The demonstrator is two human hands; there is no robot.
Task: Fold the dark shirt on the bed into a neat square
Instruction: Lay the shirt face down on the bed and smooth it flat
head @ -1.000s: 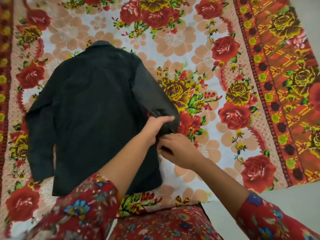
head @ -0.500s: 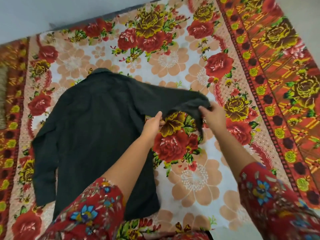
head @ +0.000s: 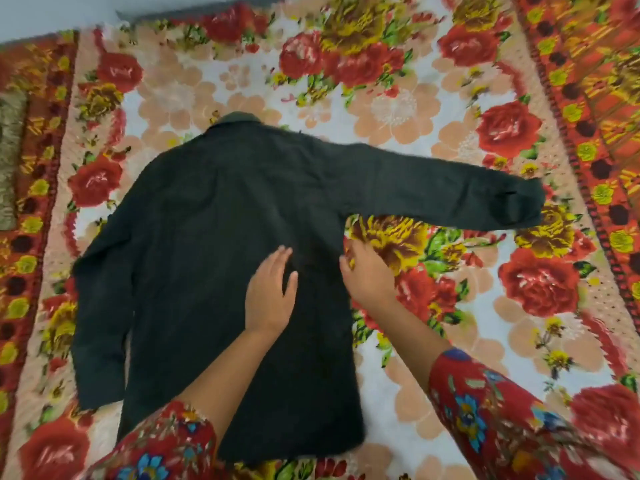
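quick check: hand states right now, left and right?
Left hand: open, pressing flat on the dark shirt.
Right hand: fingers at the shirt's side edge; whether they pinch it cannot be told.

The right sleeve (head: 433, 188) of the dark shirt (head: 207, 254), bunched against the shirt's side a second ago and then lifted, now lies stretched flat out to the right across the bedspread (head: 398, 109). The right hand (head: 367, 275) has let the cuff (head: 516, 206) go and drawn back to the shirt's right edge. The left hand (head: 270, 292) no longer pinches the side but lies flat on the shirt's back.
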